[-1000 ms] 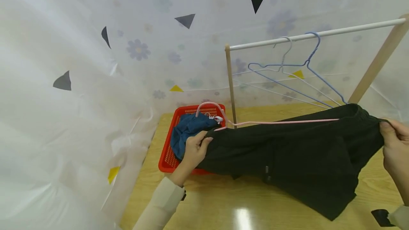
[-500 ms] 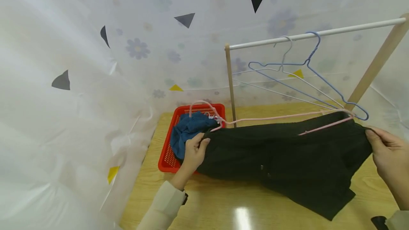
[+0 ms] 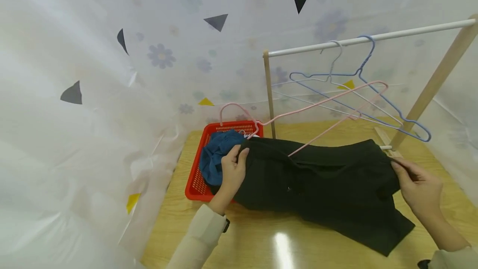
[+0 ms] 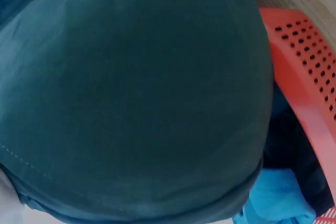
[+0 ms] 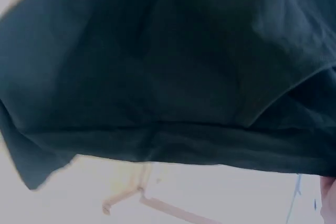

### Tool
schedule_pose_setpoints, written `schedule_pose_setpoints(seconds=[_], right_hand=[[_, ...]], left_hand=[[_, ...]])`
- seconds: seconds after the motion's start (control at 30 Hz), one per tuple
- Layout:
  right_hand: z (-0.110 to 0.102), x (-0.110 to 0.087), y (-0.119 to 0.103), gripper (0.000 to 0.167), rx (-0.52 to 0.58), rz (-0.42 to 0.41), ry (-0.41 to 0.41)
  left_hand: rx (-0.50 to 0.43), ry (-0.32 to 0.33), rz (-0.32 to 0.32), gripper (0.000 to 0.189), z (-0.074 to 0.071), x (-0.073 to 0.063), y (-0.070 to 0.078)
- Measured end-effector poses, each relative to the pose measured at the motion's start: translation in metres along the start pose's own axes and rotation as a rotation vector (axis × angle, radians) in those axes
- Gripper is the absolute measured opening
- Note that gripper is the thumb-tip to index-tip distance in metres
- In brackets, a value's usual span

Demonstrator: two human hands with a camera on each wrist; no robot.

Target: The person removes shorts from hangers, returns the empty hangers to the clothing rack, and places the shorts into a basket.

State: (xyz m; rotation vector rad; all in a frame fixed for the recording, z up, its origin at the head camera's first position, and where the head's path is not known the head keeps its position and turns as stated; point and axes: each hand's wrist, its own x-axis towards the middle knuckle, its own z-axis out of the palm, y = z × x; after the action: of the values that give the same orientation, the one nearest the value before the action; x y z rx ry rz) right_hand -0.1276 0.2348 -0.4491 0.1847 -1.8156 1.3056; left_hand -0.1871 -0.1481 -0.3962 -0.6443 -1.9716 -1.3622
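Note:
Dark shorts (image 3: 321, 182) stretch sideways between both hands over the table. At the left end of the waistband, my left hand (image 3: 233, 169) pinches the fabric between thumb and fingers. My right hand (image 3: 420, 186) pinches the waistband's other end. A pink hanger (image 3: 317, 103) sticks up out of the waistband. Its hook points left over the basket, and its far end stands above the fabric, apart from my right hand. The hanger's lower left part is hidden in the shorts. Cloth fills most of the left wrist view, and a pocket edge (image 5: 283, 95) shows in the right wrist view.
A red basket (image 3: 193, 186) with a crumpled blue garment (image 3: 214, 159) stands behind my left hand. At the back right, a rack with a white rail (image 3: 403, 35) carries a white hanger (image 3: 331, 67) and a blue hanger (image 3: 388, 101). A patterned plastic sheet hangs behind.
My right hand has moved left and down, slackening the waistband. The pink hanger's right end, first inside the waistband, has come out and swung upward. My left hand has barely moved.

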Motion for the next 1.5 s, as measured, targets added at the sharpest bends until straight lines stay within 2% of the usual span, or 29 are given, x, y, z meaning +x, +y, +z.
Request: schedule_pose_setpoints(seconds=[0.03, 0.2, 0.3, 0.4, 0.5, 0.6, 0.67, 0.73, 0.77, 0.87, 0.93, 0.97, 1.03, 1.07, 1.1, 1.17, 1.2, 1.27, 1.33, 1.4, 1.5], right_hand=[[0.004, -0.004, 0.002, 0.013, -0.030, -0.044, -0.016], [0.023, -0.033, 0.013, 0.016, -0.198, -0.167, -0.115], [0.033, -0.053, 0.019, 0.022, -0.267, -0.187, -0.225], [0.041, -0.075, 0.028, 0.031, -0.337, -0.150, -0.362], [0.044, -0.097, 0.035, 0.033, -0.405, -0.052, -0.538], [0.044, -0.113, 0.039, 0.031, -0.412, 0.058, -0.698], [0.042, -0.114, 0.040, 0.028, -0.413, 0.073, -0.737], [0.039, -0.106, 0.039, 0.024, -0.401, 0.048, -0.690], [0.037, -0.098, 0.038, 0.022, -0.381, 0.028, -0.623], [0.031, -0.065, 0.026, 0.014, -0.307, -0.017, -0.318], [0.025, -0.038, 0.012, 0.013, -0.205, 0.028, -0.095], [0.021, -0.024, 0.005, 0.016, -0.150, 0.041, -0.007], [0.012, 0.005, -0.008, 0.022, 0.058, 0.102, 0.083], [0.007, 0.018, -0.013, 0.027, 0.174, 0.127, 0.076], [0.000, 0.031, -0.017, 0.033, 0.300, 0.143, 0.032], [-0.012, 0.053, -0.020, 0.037, 0.524, 0.165, -0.123], [-0.018, 0.060, -0.021, 0.036, 0.593, 0.193, -0.202], [-0.028, 0.069, -0.021, 0.034, 0.561, 0.200, -0.363], [-0.034, 0.071, -0.020, 0.031, 0.499, 0.180, -0.454], [-0.037, 0.068, -0.019, 0.031, 0.465, 0.163, -0.502], [-0.042, 0.058, -0.019, 0.035, 0.395, 0.143, -0.530]], left_hand=[[0.015, 0.006, -0.009, 0.042, 0.003, -0.002, -0.005], [0.062, 0.028, -0.035, 0.029, 0.012, -0.008, -0.005], [0.091, 0.029, -0.060, 0.023, 0.018, -0.010, -0.004], [0.123, 0.026, -0.093, 0.029, 0.022, -0.011, -0.003], [0.148, 0.017, -0.114, 0.038, 0.025, -0.014, -0.002], [0.166, -0.002, -0.106, 0.042, 0.026, -0.018, -0.002], [0.172, -0.019, -0.087, 0.043, 0.027, -0.019, -0.002], [0.167, -0.033, -0.065, 0.043, 0.027, -0.020, -0.003], [0.160, -0.040, -0.055, 0.042, 0.026, -0.020, -0.003], [0.118, -0.058, -0.013, 0.029, 0.024, -0.020, -0.005], [0.096, -0.076, 0.007, 0.019, 0.022, -0.021, -0.006], [0.087, -0.086, 0.019, 0.016, 0.021, -0.021, -0.006], [0.079, -0.119, 0.036, 0.017, 0.020, -0.021, -0.006], [0.083, -0.138, 0.046, 0.021, 0.020, -0.021, -0.006], [0.086, -0.159, 0.058, 0.026, 0.020, -0.020, -0.005], [0.104, -0.189, 0.093, 0.037, 0.020, -0.018, -0.003], [0.120, -0.201, 0.117, 0.042, 0.020, -0.017, -0.001], [0.149, -0.210, 0.172, 0.046, 0.020, -0.015, 0.001], [0.172, -0.209, 0.227, 0.046, 0.019, -0.013, 0.004], [0.181, -0.213, 0.265, 0.045, 0.019, -0.010, 0.006], [0.165, -0.229, 0.274, 0.044, 0.020, -0.008, 0.006]])
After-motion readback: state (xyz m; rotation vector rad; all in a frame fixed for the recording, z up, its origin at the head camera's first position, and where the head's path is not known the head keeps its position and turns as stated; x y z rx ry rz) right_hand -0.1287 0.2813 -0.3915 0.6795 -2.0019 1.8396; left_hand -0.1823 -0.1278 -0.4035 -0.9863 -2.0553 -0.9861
